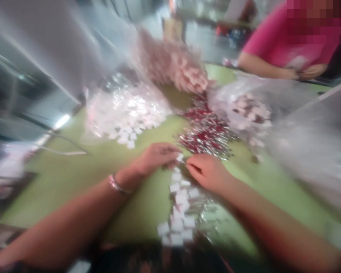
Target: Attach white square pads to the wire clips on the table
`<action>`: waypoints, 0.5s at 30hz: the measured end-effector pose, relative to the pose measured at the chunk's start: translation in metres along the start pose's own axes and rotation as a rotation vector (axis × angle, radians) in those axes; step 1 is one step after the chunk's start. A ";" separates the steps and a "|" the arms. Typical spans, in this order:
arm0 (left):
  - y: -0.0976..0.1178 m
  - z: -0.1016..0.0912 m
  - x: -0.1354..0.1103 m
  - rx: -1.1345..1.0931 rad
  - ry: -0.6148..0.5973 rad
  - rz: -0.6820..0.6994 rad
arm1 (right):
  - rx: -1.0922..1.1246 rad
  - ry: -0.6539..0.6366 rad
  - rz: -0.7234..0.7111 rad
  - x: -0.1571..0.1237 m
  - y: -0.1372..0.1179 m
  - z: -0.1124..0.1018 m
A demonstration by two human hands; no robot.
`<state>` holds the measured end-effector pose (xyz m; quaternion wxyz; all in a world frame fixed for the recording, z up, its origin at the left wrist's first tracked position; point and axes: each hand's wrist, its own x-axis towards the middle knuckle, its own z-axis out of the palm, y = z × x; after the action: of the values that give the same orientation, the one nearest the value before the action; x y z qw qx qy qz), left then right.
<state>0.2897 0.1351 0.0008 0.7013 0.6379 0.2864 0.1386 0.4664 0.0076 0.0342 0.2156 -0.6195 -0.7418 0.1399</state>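
Observation:
Between the thumb and fingers of my left hand [161, 154] a small white square piece [180, 157] is pinched. My right hand [206, 168] is closed close beside it, fingertips nearly meeting the piece; what it holds, if anything, is too small and blurred to name. Below my hands a line of white square pieces [182, 197] runs towards the table's near edge, with thin shiny strips beside it. Just beyond my hands lies a heap of thin red and silver pieces [206, 132].
On the green table [125, 170], a clear bag [102, 110] spills white pieces at the left. Pink pieces [176, 64] are bundled at the back. Another clear bag [224, 98] holds pale pieces at the right. A person in a pink shirt [284, 41] is across the table.

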 end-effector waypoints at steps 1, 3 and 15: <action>0.001 0.001 -0.001 0.008 -0.008 0.000 | -0.004 -0.008 0.002 0.000 0.000 0.000; 0.003 0.004 -0.002 0.034 -0.016 0.003 | -0.021 -0.021 0.031 0.000 -0.001 0.000; 0.000 0.011 0.001 -0.063 0.009 -0.043 | -0.035 -0.027 0.098 0.003 -0.004 0.001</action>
<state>0.2970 0.1266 0.0008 0.7225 0.6086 0.2989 0.1352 0.4619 0.0100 0.0351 0.1874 -0.6569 -0.7157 0.1456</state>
